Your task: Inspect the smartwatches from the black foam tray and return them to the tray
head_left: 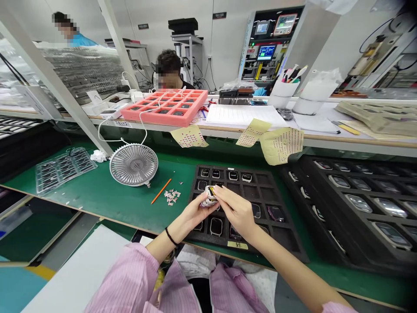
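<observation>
Above the black foam tray [249, 191], a small watch-like case [208, 201] lies grasped in the left hand [193, 211]. Fingers of the right hand [237, 211] touch its upper side; whether they pinch anything, I cannot tell. A slackened left grip could drop it onto the seated units [216, 226], scratching both; uneven finger pressure might mar it.

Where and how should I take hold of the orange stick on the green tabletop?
I'd pinch the orange stick across its near half, from above on the near side. It is slim and lies flat at a slant; small loose pieces lie to its right and the fan stands to its left, so the near end seems easiest.
</observation>
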